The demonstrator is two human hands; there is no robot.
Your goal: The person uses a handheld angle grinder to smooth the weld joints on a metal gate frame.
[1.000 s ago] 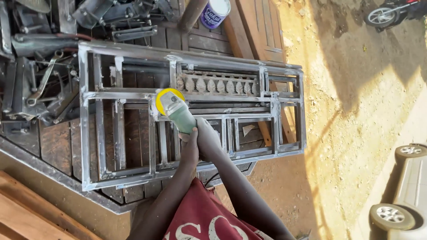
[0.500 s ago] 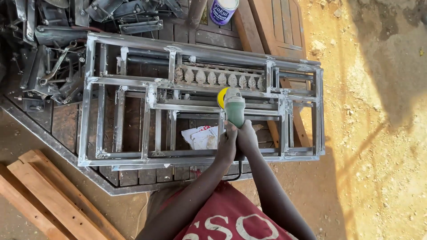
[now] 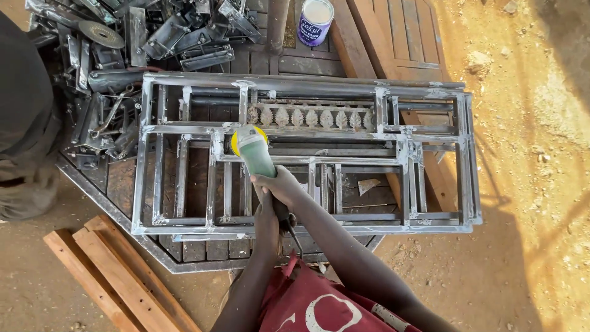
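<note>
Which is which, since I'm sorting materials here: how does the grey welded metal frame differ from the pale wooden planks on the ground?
The grey welded metal frame is an open grid of thin bars with a row of leaf ornaments; the pale wooden planks are solid and plain. The frame rests raised on a dark platform, squared to the view; the planks lie on the dirt, slanted. The green angle grinder touches the frame only. Both lie flat.
</note>
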